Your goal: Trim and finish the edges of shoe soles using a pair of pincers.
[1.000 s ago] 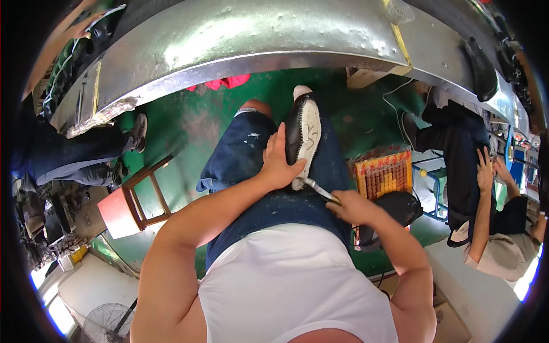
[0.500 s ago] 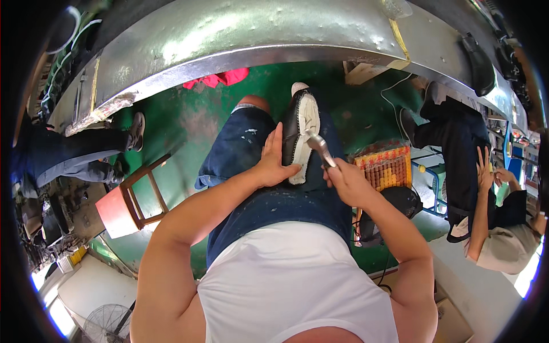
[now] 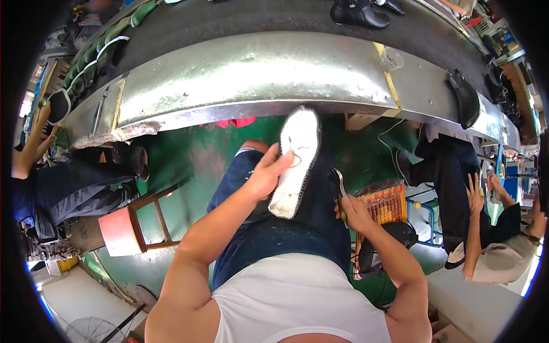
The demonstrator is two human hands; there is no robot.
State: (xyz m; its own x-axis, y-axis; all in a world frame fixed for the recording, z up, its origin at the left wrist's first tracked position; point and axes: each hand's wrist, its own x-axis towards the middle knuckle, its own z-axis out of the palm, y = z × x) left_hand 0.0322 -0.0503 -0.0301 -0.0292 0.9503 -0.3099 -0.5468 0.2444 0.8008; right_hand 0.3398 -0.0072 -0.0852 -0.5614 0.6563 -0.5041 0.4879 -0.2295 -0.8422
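My left hand [image 3: 270, 174] grips a black shoe [image 3: 295, 166] by its left side, the thumb pressed on its pale underside. The shoe is bottom up above my lap, wide end pointing away, stitches running along its edge. A dark curved mark or thread lies on the pale surface near my thumb. Off to the right, my right hand [image 3: 355, 212] is closed around a metal hand tool, which looks like lasting pincers [image 3: 341, 182]. The tool's curved head points away from me and is apart from the shoe. Fingers partly hide its handles.
Ahead runs a metal-edged workbench [image 3: 246, 71] with a black boot [image 3: 359, 14], another dark shoe [image 3: 466, 100] and a clear cup [image 3: 390, 59]. A red-and-wood stool [image 3: 123, 231] stands left, a beaded seat cover [image 3: 383, 206] right. Co-workers sit at both sides.
The shoe has been lifted and tilted, its pale bottom turned up more. My left hand has shifted to grip its side. My right hand has drawn the tool away, rightward and nearer me.
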